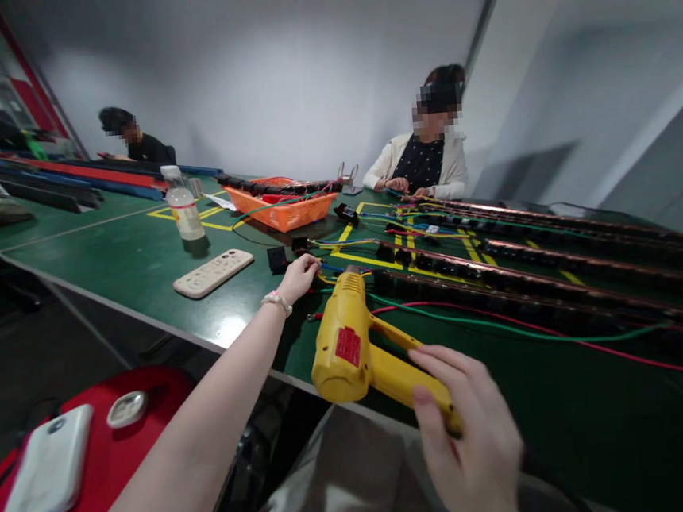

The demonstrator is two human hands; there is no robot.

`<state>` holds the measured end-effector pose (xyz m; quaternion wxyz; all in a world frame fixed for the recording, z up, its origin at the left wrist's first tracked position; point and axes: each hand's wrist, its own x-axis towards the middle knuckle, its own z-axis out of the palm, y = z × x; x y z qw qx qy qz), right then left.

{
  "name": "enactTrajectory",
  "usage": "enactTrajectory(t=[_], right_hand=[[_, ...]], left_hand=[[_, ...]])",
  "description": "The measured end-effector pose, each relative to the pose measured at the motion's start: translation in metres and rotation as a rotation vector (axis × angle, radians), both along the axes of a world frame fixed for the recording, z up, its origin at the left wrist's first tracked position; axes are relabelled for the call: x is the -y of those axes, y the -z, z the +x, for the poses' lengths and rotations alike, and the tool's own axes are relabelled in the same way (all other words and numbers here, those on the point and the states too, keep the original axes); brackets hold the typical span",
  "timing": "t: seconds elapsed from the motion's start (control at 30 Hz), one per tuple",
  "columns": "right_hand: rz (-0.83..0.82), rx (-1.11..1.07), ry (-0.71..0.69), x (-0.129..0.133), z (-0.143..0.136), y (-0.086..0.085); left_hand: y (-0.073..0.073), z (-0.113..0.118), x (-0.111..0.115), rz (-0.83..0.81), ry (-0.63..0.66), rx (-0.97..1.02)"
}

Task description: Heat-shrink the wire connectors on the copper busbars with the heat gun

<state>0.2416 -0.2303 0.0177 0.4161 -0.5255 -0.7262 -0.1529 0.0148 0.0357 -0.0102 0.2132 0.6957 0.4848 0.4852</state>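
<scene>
My right hand (473, 428) is wrapped round the handle of a yellow heat gun (343, 343), whose nozzle points away from me toward the wires. Further up the table, my left hand (301, 277) pinches thin coloured wires (326, 268) beside a small black connector block (278, 259). The exact spot between those fingertips is partly hidden. From there the wires run right into a long black strip with copper bars (456, 266). A green wire (472, 316) and a red wire (564, 336) trail along the near side of the strip.
An orange basket (283, 213) with a black cable bundle stands at the back. A bottle (183, 206) and a phone in a beige case (214, 273) are on the green table's left. Another person (422, 157) works across the table. A red stool (143, 385) holds a white device.
</scene>
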Motion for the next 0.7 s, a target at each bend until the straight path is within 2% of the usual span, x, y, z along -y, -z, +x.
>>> enactTrajectory(t=[0.07,0.13,0.33,0.47,0.7], right_hand=[[-0.068,0.069,0.038,-0.028,-0.009,0.003],[-0.17,0.146,0.088,-0.045,-0.015,0.005],[-0.412,0.274,0.166,-0.056,-0.032,-0.006],[-0.441,0.281,0.204,-0.063,-0.048,-0.01],[-0.413,0.264,0.174,-0.072,-0.072,-0.01]], left_hand=[[-0.001,0.001,0.001,-0.007,0.004,0.019],[-0.001,0.001,0.002,-0.018,0.007,0.033],[-0.001,0.002,0.002,-0.05,0.004,0.07],[0.0,0.002,0.002,-0.067,0.003,0.085],[-0.003,0.001,0.003,-0.058,-0.037,0.038]])
